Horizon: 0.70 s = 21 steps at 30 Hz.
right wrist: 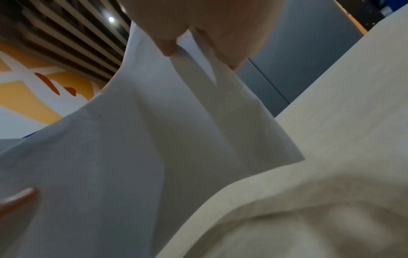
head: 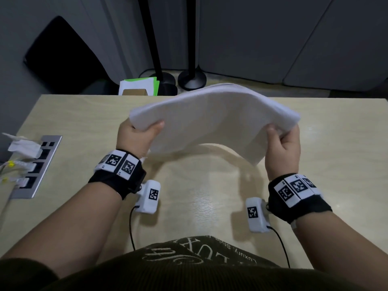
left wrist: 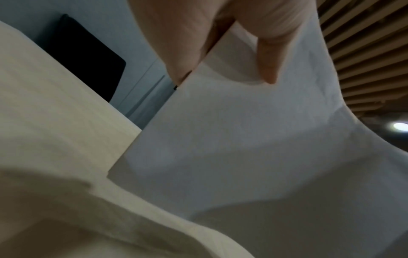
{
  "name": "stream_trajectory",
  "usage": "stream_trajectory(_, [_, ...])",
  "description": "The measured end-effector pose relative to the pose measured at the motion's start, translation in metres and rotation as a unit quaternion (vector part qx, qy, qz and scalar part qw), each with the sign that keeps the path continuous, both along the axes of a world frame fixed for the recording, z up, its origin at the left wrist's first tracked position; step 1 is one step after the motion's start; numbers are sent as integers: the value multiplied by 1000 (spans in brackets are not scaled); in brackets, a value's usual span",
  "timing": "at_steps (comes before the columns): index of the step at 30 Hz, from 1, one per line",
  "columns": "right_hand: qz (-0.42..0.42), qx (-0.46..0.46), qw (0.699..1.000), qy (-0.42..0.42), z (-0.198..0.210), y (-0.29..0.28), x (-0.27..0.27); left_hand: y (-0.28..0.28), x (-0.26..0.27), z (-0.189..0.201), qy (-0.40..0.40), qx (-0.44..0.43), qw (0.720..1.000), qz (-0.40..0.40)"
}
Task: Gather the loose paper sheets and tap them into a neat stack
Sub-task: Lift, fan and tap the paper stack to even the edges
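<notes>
A sheaf of white paper sheets (head: 212, 120) hangs in the air above the light wooden table (head: 199, 206), bowed upward in an arch between both hands. My left hand (head: 140, 133) grips its left edge, thumb on the near face. My right hand (head: 281, 139) grips the right edge the same way. In the left wrist view the paper (left wrist: 253, 148) fills the middle, pinched between thumb and fingers (left wrist: 268, 69). From the right wrist the sheets (right wrist: 132, 139) look slightly fanned at the held edge. The lower corners hang just above the tabletop.
A metal socket panel (head: 35, 166) with plugs and white cables sits in the table's left edge. Behind the table stand two black pole bases (head: 192, 77), a pile of white and green papers (head: 138, 86) and a black panel (head: 60, 53) against the grey wall.
</notes>
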State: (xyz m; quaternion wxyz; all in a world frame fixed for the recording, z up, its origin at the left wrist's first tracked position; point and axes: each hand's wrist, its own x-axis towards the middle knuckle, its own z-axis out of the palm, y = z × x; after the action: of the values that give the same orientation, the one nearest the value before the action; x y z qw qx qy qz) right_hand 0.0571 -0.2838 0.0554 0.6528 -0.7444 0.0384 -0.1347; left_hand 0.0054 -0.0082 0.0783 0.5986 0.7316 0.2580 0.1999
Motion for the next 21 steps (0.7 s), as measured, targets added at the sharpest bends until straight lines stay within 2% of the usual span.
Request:
stream_trajectory(2, [22, -27, 999, 23, -3, -1, 1, 4, 0, -4, 0, -8, 1000, -4])
stream_trajectory(5, [59, -118, 987, 93, -16, 0, 2, 3, -4, -14, 56, -2, 998, -35])
stream_trajectory(7, [53, -129, 986, 94, -19, -1, 1, 3, -6, -18, 75, -18, 997, -27])
stream_trajectory(11, [14, -122, 992, 11, -6, -2, 1, 16, -3, -17, 47, 40, 998, -7])
stream_trajectory(14, [16, -164, 983, -78, 10, -1, 1, 24, 3, -4, 41, 163, 986, -13])
stream_trajectory(16, [41, -207, 968, -136, 20, 4, 1, 17, 8, 12, 24, 304, 950, -71])
stream_trajectory(18, [67, -241, 950, -189, 32, 11, 0, 0, 13, 28, 3, 424, 892, -158])
stream_trajectory(20, [102, -269, 928, -238, 41, 19, -1, -19, 16, 39, -6, 494, 842, -217])
stream_trajectory(21, [119, -283, 916, -259, 44, 23, -3, -27, 18, 43, -7, 507, 829, -235])
